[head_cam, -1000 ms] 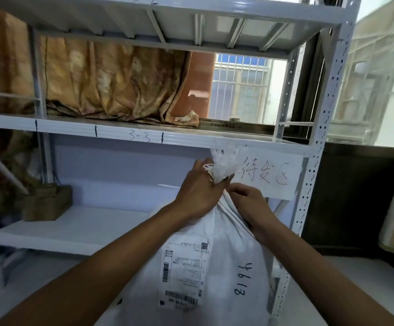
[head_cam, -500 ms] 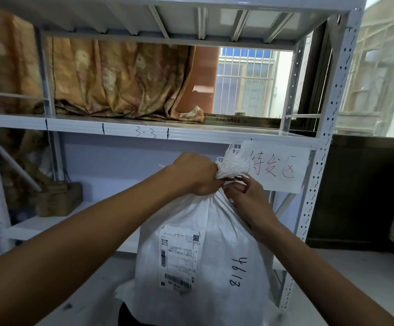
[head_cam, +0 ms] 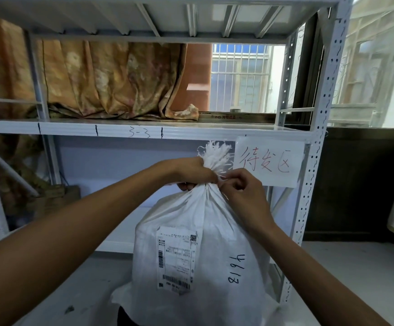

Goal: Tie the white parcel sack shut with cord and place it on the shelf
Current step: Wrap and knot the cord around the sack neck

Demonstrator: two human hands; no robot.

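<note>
A full white woven parcel sack [head_cam: 212, 250] stands upright in front of the white metal shelf [head_cam: 144, 129]. It carries a shipping label and the handwritten number 4618. Its mouth is gathered into a frayed tuft [head_cam: 216, 155] above my fists. My left hand [head_cam: 196, 171] is closed around the gathered neck from the left. My right hand [head_cam: 240, 187] pinches at the neck from the right, fingertips touching the left hand. A thin white strand shows between the fingers; the cord itself is mostly hidden.
A paper sign with red handwriting [head_cam: 270, 162] hangs on the shelf's right front post. A patterned orange curtain [head_cam: 111, 81] hangs behind the upper shelf level. A brown box [head_cam: 59, 198] sits on the lower shelf at left. A barred window [head_cam: 238, 76] is behind.
The view has shifted so the sack and hands sit more central. My right hand has moved up to the neck and now pinches right against my left hand.
</note>
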